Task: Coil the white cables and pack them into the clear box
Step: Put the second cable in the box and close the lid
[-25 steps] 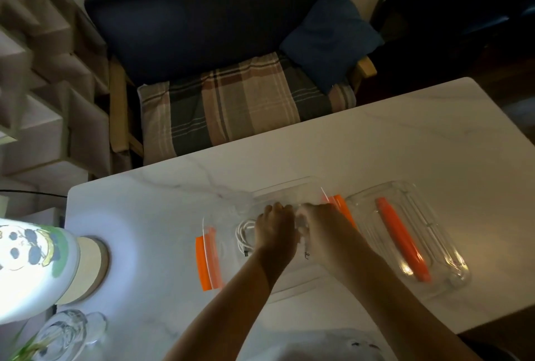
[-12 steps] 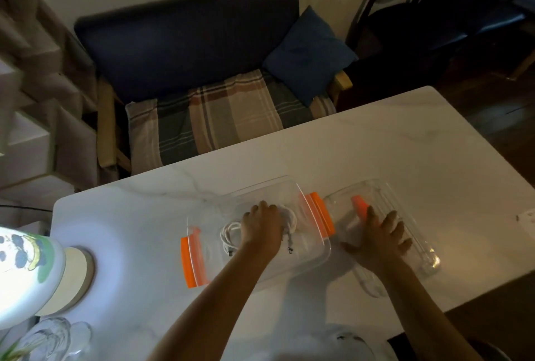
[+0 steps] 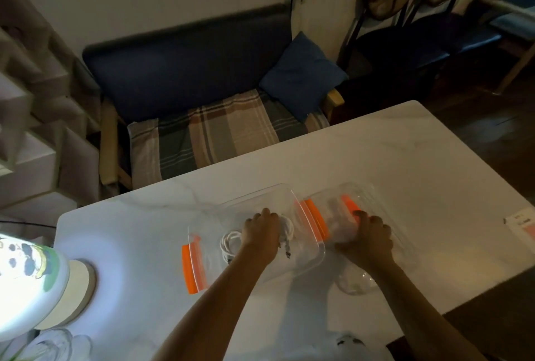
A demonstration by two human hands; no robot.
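Observation:
The clear box, with orange latches on both ends, stands open at the middle of the white marble table. Coiled white cables lie inside it. My left hand is inside the box, fingers curled down over the coils and hiding part of them. To the right lies the clear lid with an orange handle. My right hand is on the lid's left part, fingers curled around it just below the handle.
A lit lamp with a cartoon shade stands at the table's left edge, with glassware in front of it. A small card lies at the right edge. A bench with a plaid cushion sits behind the table.
My right hand left the box, went right to the lid, first flat on it and now curled around it. My left hand stayed on the cables.

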